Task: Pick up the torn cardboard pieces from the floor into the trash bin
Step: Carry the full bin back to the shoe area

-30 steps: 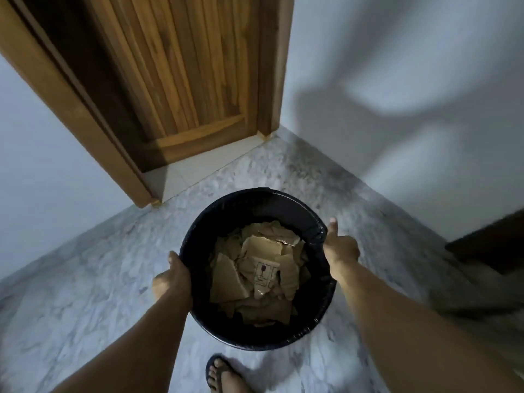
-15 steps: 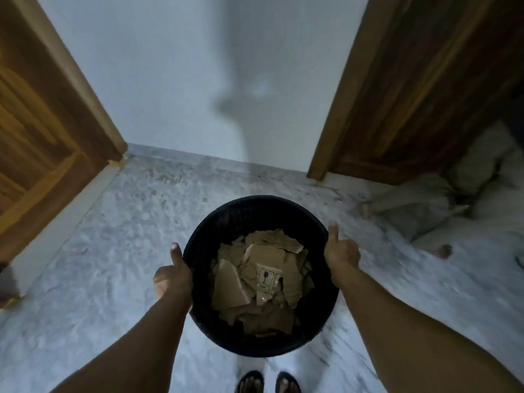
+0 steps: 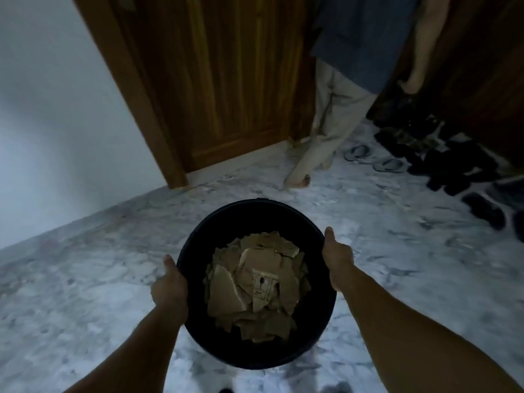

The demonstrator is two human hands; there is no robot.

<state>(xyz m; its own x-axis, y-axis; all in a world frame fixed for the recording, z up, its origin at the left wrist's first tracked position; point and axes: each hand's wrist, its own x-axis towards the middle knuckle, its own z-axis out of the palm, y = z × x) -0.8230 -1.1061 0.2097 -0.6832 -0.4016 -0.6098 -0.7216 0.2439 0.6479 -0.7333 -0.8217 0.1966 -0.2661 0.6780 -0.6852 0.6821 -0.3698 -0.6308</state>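
Note:
A round black trash bin (image 3: pixel 246 214) is held up in front of me over the marble floor. Inside it lie several torn brown cardboard pieces (image 3: pixel 255 282), one with a printed fragile mark. My left hand (image 3: pixel 170 285) grips the bin's left rim, thumb on the edge. My right hand (image 3: pixel 337 253) grips the right rim, thumb pointing forward along it. I see no cardboard on the floor.
A person in beige trousers (image 3: pixel 326 120) and a blue shirt stands ahead by a wooden door (image 3: pixel 226 80). Several dark shoes (image 3: pixel 453 165) and a pair of sandals (image 3: pixel 371 157) lie at the right. A white wall (image 3: pixel 42 109) runs along the left.
I have turned to the right while carrying the bin; the view swung from a corner with two doors to a door, a standing person and shoes. Both hands keep their grip.

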